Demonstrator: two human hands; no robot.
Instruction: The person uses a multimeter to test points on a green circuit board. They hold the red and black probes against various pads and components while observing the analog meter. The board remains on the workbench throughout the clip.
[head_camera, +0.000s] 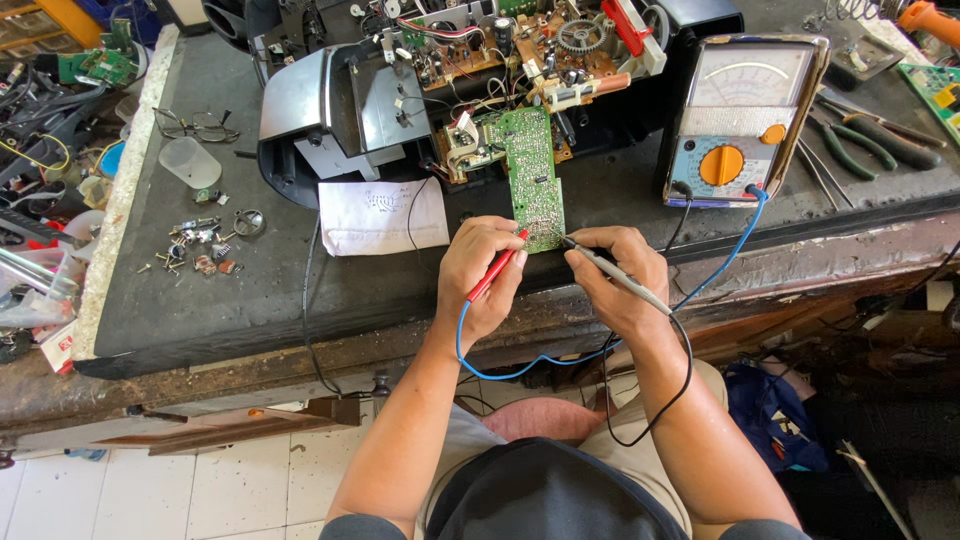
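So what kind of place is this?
Probably an electronics repair bench. The hands hold a red probe and a black probe to a green circuit board, beside an analog meter and an opened-up radio.

An analog meter (742, 118) stands on the bench up and to the right of the right hand (615, 280). Its dial window (751, 78) is a pale rectangle with an arched scale, set above a grey-blue panel with an orange round knob. A white sheet of paper (383, 216) with faint handwriting lies flat just up and left of the left hand (480, 275). Far to the left of that hand, at the bench edge, lies a small white and red packet (58, 347).
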